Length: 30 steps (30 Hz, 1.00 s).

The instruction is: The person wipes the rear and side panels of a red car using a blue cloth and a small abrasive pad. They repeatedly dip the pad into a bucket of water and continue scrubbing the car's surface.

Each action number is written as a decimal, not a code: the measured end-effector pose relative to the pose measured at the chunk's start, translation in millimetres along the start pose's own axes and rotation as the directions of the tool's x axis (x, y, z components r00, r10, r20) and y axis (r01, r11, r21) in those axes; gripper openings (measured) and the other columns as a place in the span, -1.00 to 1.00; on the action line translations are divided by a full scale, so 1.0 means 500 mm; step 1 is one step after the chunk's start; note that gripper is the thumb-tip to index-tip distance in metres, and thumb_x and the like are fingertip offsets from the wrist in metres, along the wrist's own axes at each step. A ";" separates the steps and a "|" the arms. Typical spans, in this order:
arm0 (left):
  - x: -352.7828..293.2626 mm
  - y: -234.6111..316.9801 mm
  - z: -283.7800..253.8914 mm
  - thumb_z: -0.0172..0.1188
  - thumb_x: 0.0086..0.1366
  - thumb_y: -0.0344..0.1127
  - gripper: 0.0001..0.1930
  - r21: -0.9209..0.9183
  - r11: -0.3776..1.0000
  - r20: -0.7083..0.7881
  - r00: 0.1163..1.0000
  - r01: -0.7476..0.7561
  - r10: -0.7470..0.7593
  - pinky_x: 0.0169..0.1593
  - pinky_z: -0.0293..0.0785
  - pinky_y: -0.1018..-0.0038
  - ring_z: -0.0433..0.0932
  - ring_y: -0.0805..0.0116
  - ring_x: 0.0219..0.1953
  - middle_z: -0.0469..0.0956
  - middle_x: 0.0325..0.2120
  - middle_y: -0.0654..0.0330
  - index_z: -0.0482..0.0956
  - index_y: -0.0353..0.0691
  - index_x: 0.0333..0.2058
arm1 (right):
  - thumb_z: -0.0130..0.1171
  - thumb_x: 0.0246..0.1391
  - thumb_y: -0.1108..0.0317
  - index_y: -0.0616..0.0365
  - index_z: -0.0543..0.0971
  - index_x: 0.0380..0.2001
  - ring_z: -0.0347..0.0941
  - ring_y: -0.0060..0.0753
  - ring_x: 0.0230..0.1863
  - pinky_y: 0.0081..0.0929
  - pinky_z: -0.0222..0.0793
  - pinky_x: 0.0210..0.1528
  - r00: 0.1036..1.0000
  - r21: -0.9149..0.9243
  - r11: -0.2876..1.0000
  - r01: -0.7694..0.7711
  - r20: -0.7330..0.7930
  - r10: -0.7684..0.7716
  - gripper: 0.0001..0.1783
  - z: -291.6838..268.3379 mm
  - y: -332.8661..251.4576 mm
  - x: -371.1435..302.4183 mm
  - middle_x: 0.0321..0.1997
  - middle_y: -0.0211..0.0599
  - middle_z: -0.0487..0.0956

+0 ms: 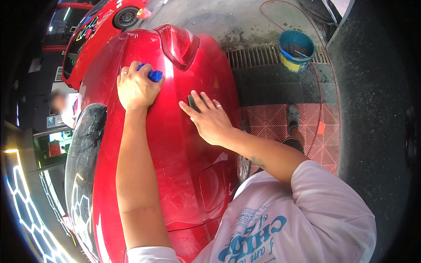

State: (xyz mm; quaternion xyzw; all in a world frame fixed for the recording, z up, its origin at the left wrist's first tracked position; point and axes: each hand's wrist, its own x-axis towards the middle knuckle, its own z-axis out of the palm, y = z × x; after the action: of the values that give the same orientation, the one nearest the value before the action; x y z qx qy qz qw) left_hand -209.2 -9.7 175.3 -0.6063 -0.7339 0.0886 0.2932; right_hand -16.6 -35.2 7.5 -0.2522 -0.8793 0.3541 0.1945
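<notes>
My left hand [137, 90] is closed around a crumpled blue cloth [154, 75], resting on the red car's rear quarter panel [169, 131] below the tail light [177, 46]. To its right, my right hand [210, 118] lies over a small dark pad [192, 103]. Its fingers reach across the pad and hold it against the paint, hiding most of it. Both hands touch the same glossy red body. Nearer to me on that panel is the fuel filler flap [212, 188], which sits flush.
A teal bucket [296, 48] with tools inside stands by the floor drain grate [254, 58]. A red hose [319, 87] runs across the floor tiles beside my foot [293, 118]. Another red car [94, 39] and a person [68, 109] are at the left, beyond the rear window [83, 171].
</notes>
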 end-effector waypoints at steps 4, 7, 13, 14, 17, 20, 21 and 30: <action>-0.008 -0.007 0.002 0.51 0.14 0.03 -0.70 0.014 1.000 0.007 1.000 0.002 -0.002 0.04 0.64 0.12 0.67 0.05 -0.06 0.70 -0.17 0.23 0.82 -0.02 -0.29 | -0.01 0.54 0.19 -0.19 0.13 0.65 0.13 0.32 0.65 0.30 0.16 0.56 0.998 -0.020 0.999 -0.044 -0.043 0.043 -0.30 0.006 0.040 -0.016 0.71 0.15 0.10; -0.008 -0.014 0.003 0.48 0.16 0.06 -0.68 -0.005 1.000 -0.001 1.000 0.007 -0.007 0.06 0.64 0.12 0.68 0.06 -0.04 0.71 -0.14 0.24 0.82 -0.01 -0.27 | -0.05 0.56 0.16 0.14 0.11 0.62 0.26 0.37 0.56 0.21 0.25 0.53 0.965 0.178 0.983 -0.050 -0.247 0.093 -0.30 0.019 0.074 -0.004 0.63 0.21 0.26; -0.003 -0.011 0.005 0.48 0.16 0.07 -0.69 -0.027 0.999 0.043 0.999 0.030 -0.029 0.12 0.60 0.12 0.68 0.09 0.01 0.71 -0.11 0.28 0.83 0.03 -0.26 | -0.04 0.57 0.20 0.20 0.23 0.56 0.21 0.23 0.61 0.16 0.23 0.55 0.972 0.206 0.975 0.087 -0.234 -0.037 -0.38 0.038 -0.006 0.020 0.64 0.10 0.27; -0.007 -0.010 0.004 0.48 0.16 0.07 -0.69 -0.024 0.999 0.047 0.998 0.035 -0.034 0.12 0.60 0.13 0.68 0.09 0.01 0.71 -0.10 0.28 0.83 0.03 -0.26 | -0.04 0.56 0.19 0.20 0.25 0.56 0.14 0.21 0.65 0.18 0.20 0.57 0.980 0.127 0.989 0.070 -0.193 -0.045 -0.37 0.054 -0.024 0.012 0.67 0.04 0.23; -0.010 -0.014 0.004 0.49 0.17 0.07 -0.70 -0.021 0.999 0.057 0.997 0.049 -0.047 0.12 0.59 0.13 0.68 0.10 0.02 0.71 -0.10 0.28 0.83 0.04 -0.26 | -0.03 0.55 0.20 0.19 0.19 0.60 0.03 0.23 0.70 0.21 0.11 0.60 0.987 0.114 0.988 0.104 -0.133 -0.089 -0.32 0.085 -0.057 -0.066 0.72 0.01 0.11; -0.019 -0.020 0.003 0.49 0.17 0.07 -0.70 -0.023 0.998 0.066 0.996 0.064 -0.062 0.12 0.59 0.13 0.68 0.11 0.02 0.71 -0.10 0.28 0.83 0.04 -0.26 | -0.03 0.55 0.20 0.18 0.21 0.59 0.04 0.26 0.69 0.28 0.10 0.59 0.981 0.033 0.988 0.154 -0.127 -0.148 -0.33 0.079 -0.040 -0.056 0.72 -0.05 0.14; -0.019 -0.023 -0.001 0.49 0.17 0.07 -0.70 -0.022 0.998 0.060 0.996 0.063 -0.061 0.12 0.59 0.13 0.68 0.11 0.02 0.71 -0.10 0.28 0.83 0.04 -0.26 | -0.04 0.55 0.20 0.18 0.24 0.58 0.06 0.27 0.67 0.28 0.12 0.58 0.975 0.040 0.990 0.138 -0.183 -0.129 -0.35 0.070 -0.031 -0.017 0.71 -0.05 0.17; -0.017 -0.015 0.003 0.52 0.11 0.02 -0.71 -0.029 0.999 0.025 0.999 0.044 -0.043 0.08 0.60 0.12 0.68 0.09 -0.02 0.71 -0.13 0.28 0.82 0.01 -0.28 | -0.04 0.55 0.16 0.19 0.15 0.62 -0.05 0.21 0.73 0.32 0.06 0.61 0.993 0.101 0.988 0.114 -0.027 -0.112 -0.30 0.081 -0.044 -0.069 0.76 -0.06 0.02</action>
State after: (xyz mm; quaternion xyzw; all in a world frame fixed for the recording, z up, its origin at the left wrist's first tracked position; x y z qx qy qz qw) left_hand -215.3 -19.1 174.9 -0.5933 -0.7516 0.0788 0.2773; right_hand -17.1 -90.0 -9.6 -0.1955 -0.8706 0.3845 0.2364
